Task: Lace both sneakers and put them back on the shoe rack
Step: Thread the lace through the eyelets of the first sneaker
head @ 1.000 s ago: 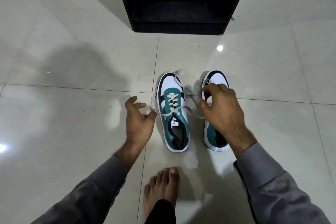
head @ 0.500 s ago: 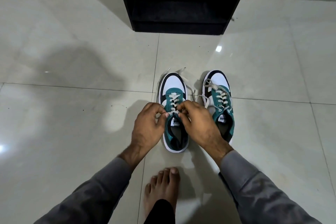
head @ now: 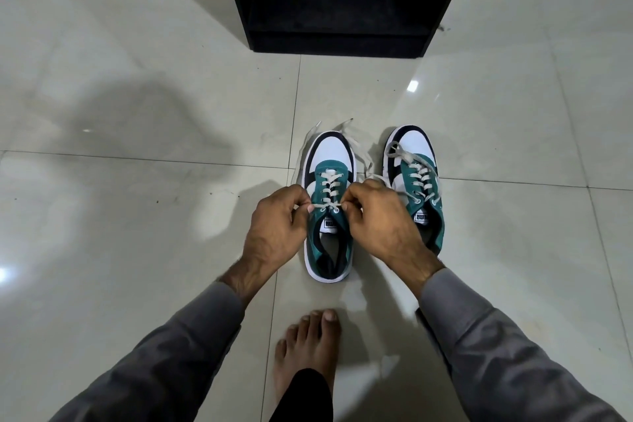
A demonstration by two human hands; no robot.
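Grey sleeves (head: 191, 346) lead to both hands over the left sneaker (head: 329, 212): left hand (head: 275, 226) at 9 o'clock, right hand (head: 383, 219) at 3, each pinching the lace (head: 328, 205). Right sneaker (head: 416, 181) sits just beside; black shoe rack (head: 342, 0) at 12.

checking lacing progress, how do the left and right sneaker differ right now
Both hands, left and right, pinch the left sneaker's lace at its top eyelets; nobody holds the right sneaker. The left one's lace ends trail past its toe; the right one's drape over its toe. Both are teal, white and navy.
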